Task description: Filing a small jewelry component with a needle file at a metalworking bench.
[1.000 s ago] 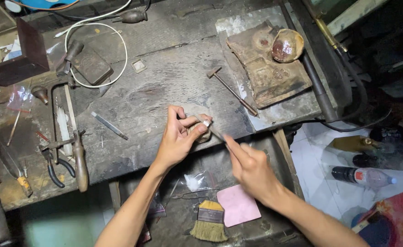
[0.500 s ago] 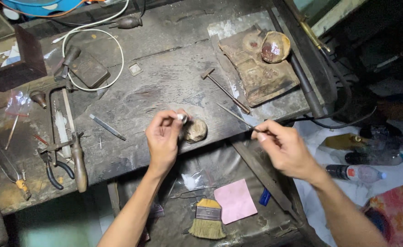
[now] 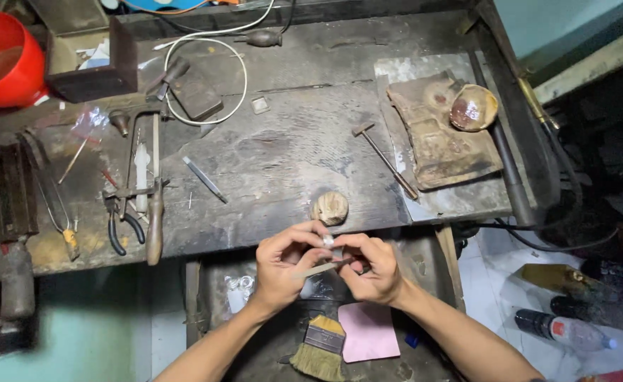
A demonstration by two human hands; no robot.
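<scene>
Okay, head view, I've got both hands together just below the front edge of the counter [image 3: 269, 177], over the open drawer. Left hand [image 3: 283, 265] and right hand [image 3: 371, 265] are fingertip to fingertip, pinching a small silvery piece [image 3: 329, 240] between them. A thin flat metal strip [image 3: 318, 269], maybe a file, lies across the fingers just under that piece; I can't tell which hand carries it. Both hands are closed down narrow, fingers curled in.

Just above the hands, on the counter edge, sits a round wooden block [image 3: 330, 207]. Up and right of the hands is a small hammer [image 3: 384, 160], beside it a worn brown pad [image 3: 442, 138] with a shiny round bowl [image 3: 473, 108] on its far corner. Well left of the hands: black-handled pliers [image 3: 122, 230] and a wooden-handled tool [image 3: 155, 226]. A thin metal rod [image 3: 204, 180] lies up and left. Red bowl [image 3: 3, 60] at the far left corner.

Below the hands, in the drawer: a bristle brush [image 3: 318, 350] and a pink square sheet [image 3: 368, 331], side by side.
</scene>
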